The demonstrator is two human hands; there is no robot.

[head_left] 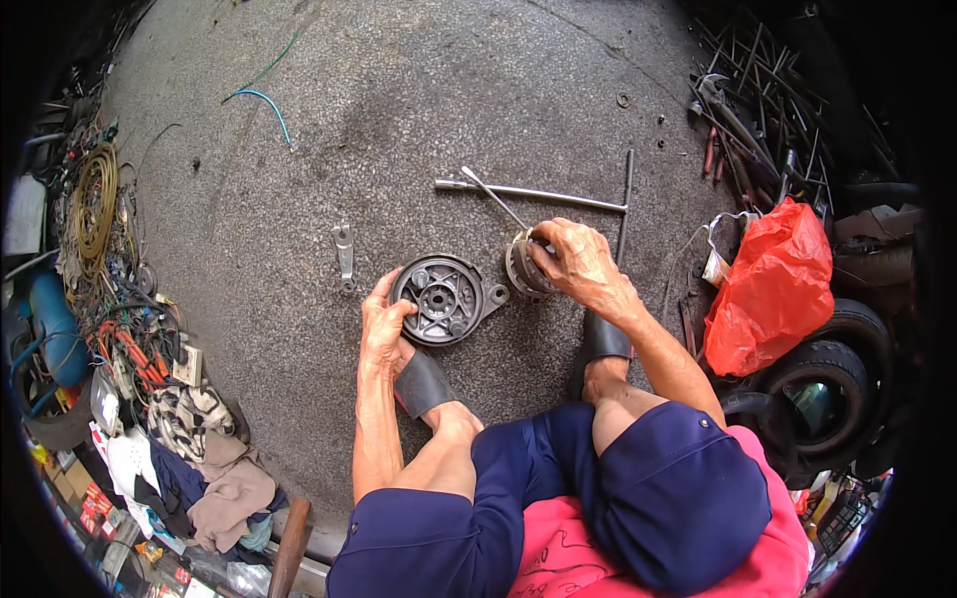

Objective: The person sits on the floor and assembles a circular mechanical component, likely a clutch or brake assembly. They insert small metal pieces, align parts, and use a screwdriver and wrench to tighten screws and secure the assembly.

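Note:
My left hand (384, 324) grips the left edge of a round grey metal drum brake plate (439, 301), its thumb over the face. The plate has a ribbed face, a hub hole in the middle and an arm with a hole pointing right. To its right, my right hand (578, 261) is closed, fingers bent down at a round, dark-rimmed part (522, 267). Those fingers hide much of that part, and what they pinch is hidden. Left of the plate lies a small grey metal lever (345, 257) on the ground.
Ahead lie a long T-handle wrench (548, 192) and a thin metal rod (488, 191). At right are a red plastic bag (773, 289), tyres (822, 384) and a tool pile (748, 120). Wires (95, 214) and cloths (229, 488) crowd the left. A blue tube piece (274, 108) lies far left.

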